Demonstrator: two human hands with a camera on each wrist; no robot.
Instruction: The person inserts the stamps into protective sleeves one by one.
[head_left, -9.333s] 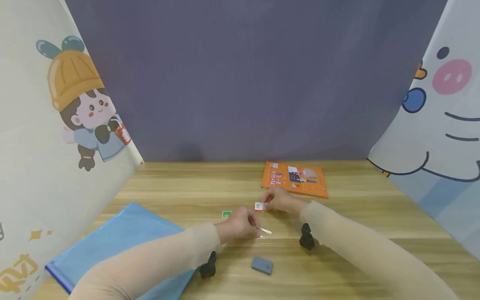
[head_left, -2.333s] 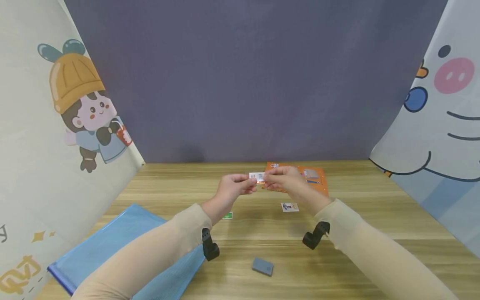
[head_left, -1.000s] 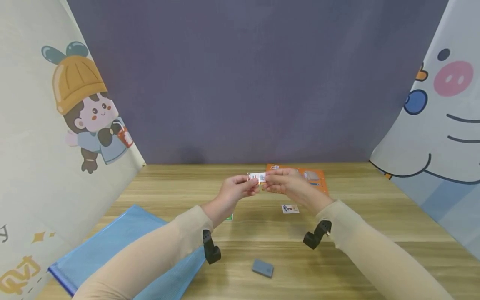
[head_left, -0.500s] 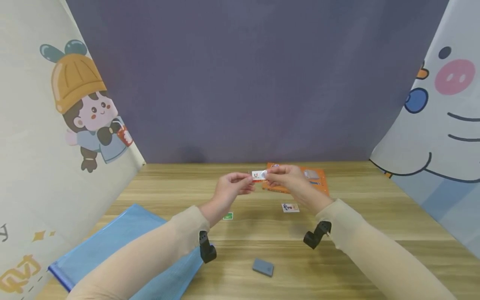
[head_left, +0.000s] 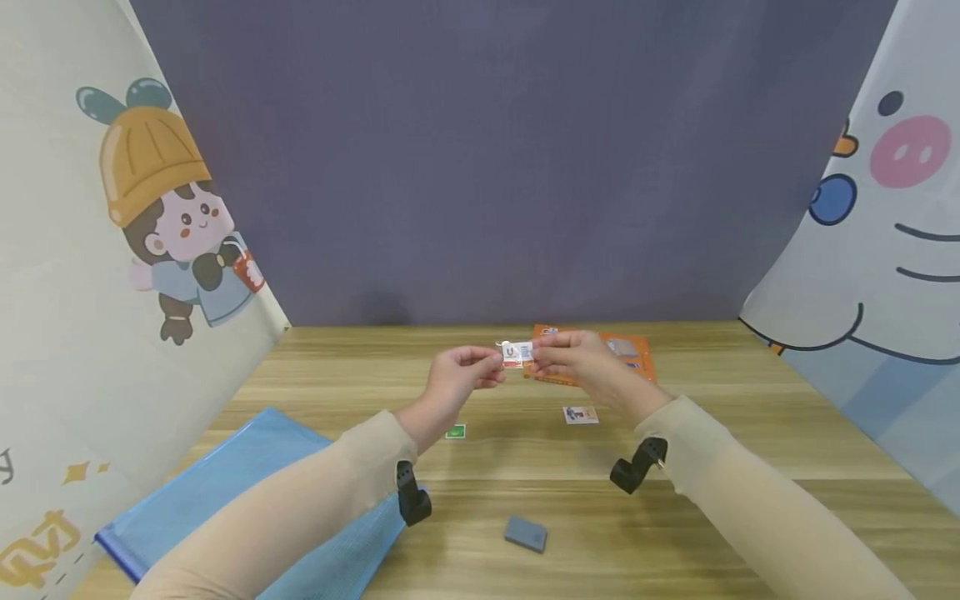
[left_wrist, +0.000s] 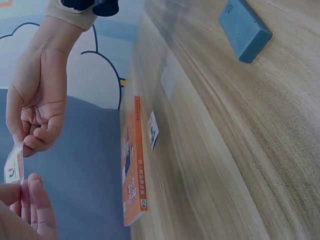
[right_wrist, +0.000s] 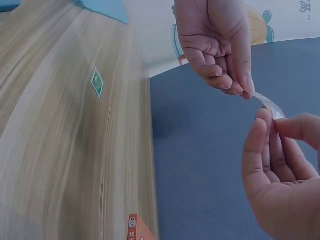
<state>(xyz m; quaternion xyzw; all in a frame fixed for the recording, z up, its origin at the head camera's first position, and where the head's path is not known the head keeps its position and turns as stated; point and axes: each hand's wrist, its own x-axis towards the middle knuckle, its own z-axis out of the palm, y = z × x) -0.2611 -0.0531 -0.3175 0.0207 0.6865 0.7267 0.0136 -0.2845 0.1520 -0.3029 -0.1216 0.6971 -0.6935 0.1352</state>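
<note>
Above the far part of the table, both hands hold a small white card (head_left: 517, 352) between them, printed with a U shape and a red strip. Shiny clear plastic shows around the card. My left hand (head_left: 455, 386) pinches its left end between thumb and fingers. At the right end, my right hand (head_left: 585, 367) pinches it the same way. The right wrist view shows the card (right_wrist: 272, 107) from the side, thin and slightly bent. On the table below lie a picture card (head_left: 581, 415) to the right and a small green card (head_left: 456, 432) to the left.
An orange book (head_left: 643, 358) lies at the back, partly behind my right hand. A blue-grey eraser (head_left: 526, 534) lies near the front. The blue mesh bag (head_left: 247, 475) covers the table's left side, under my left arm. A dark cloth (head_left: 480, 167) hangs behind the table.
Earlier my left hand held clear plastic low over the table while my right hand touched the U card there. Both hands have since risen with the card, tilting it; the picture card now shows.
</note>
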